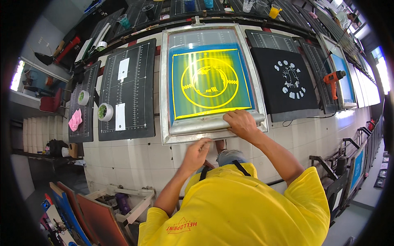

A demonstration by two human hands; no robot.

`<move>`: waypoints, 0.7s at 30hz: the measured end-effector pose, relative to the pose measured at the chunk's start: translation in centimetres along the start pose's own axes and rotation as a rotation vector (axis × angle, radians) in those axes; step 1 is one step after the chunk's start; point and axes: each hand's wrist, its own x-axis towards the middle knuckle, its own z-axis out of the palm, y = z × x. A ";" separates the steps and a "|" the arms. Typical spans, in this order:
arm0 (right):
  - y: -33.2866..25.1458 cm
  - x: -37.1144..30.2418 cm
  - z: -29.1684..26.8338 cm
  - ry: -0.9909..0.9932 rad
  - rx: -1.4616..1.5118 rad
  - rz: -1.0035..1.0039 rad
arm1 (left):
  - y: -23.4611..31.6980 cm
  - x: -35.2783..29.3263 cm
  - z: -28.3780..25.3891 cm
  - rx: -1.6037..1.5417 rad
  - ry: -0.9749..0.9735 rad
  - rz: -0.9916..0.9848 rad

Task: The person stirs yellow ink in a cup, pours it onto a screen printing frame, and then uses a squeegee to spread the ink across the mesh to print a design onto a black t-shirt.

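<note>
A metal-framed printing screen (165, 82) lies in front of me, with blue mesh and a yellow-inked round design (209, 58). Across its near end rests a long silver squeegee (195, 125). My right hand (241, 123) is closed over the squeegee's right part. My left hand (196, 156) is just off the frame's near edge, left of the middle. Its fingers are curled together, and whatever they may hold is hidden. Yellow ink lies in a band along the squeegee's far side.
Left stands a black gridded board (139, 94) with white paper pieces and a tape roll (105, 112). Beside it, a narrower board holds a pink cloth (75, 120). Right lies a printed black shirt (271, 82); beyond it is an orange heat gun (334, 80). Cups (275, 11) line the back.
</note>
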 end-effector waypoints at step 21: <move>4.1 -4.8 -1.3 0.040 0.000 0.203 | -1.5 5.0 -6.6 1.021 0.081 0.221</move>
